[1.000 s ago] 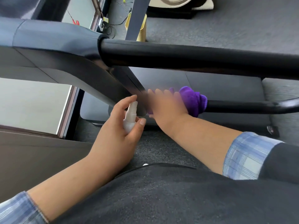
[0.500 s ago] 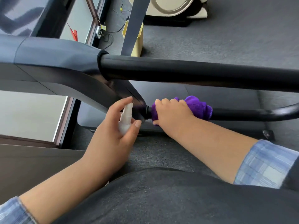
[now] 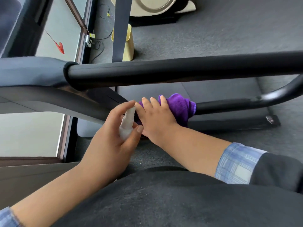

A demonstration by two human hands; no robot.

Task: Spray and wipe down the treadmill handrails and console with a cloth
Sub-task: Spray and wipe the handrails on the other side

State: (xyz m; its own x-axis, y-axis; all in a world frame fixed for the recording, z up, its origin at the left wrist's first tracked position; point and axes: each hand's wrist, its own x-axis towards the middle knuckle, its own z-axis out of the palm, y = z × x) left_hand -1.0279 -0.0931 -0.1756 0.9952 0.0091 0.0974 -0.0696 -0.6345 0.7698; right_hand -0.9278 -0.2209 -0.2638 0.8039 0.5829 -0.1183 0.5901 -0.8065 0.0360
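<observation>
From the head camera, take the lower rail (image 3: 229, 104) as the landmark: a thin black bar running out to the right from the grey treadmill frame (image 3: 49, 102) and curving upward at its far end.

The right hand (image 3: 155, 117) lies over the inner end of that rail, just where it meets the frame, with a purple cloth (image 3: 180, 105) bunched between palm and bar. The fingers are spread and laid flat rather than curled tight, which looks like a pressing, rubbing hold: the cloth is wrapped part-way around the rail so that one pass can clean more than its top face. Whether the thumb closes underneath the rail is hidden.

The left hand (image 3: 111, 141) sits just left of the right one, touching or nearly touching it, at the same end of the rail. It is closed around a small white spray bottle (image 3: 126, 125), forefinger resting on top of the nozzle and thumb along the side. The nozzle points toward the rail and cloth, probably so a fresh squirt can land right where the wiping goes on.

Above the lower rail runs the thick upper handrail (image 3: 180, 71), parallel to it and clear of both hands. The console does not show here, so that part of the job cannot be judged.
</observation>
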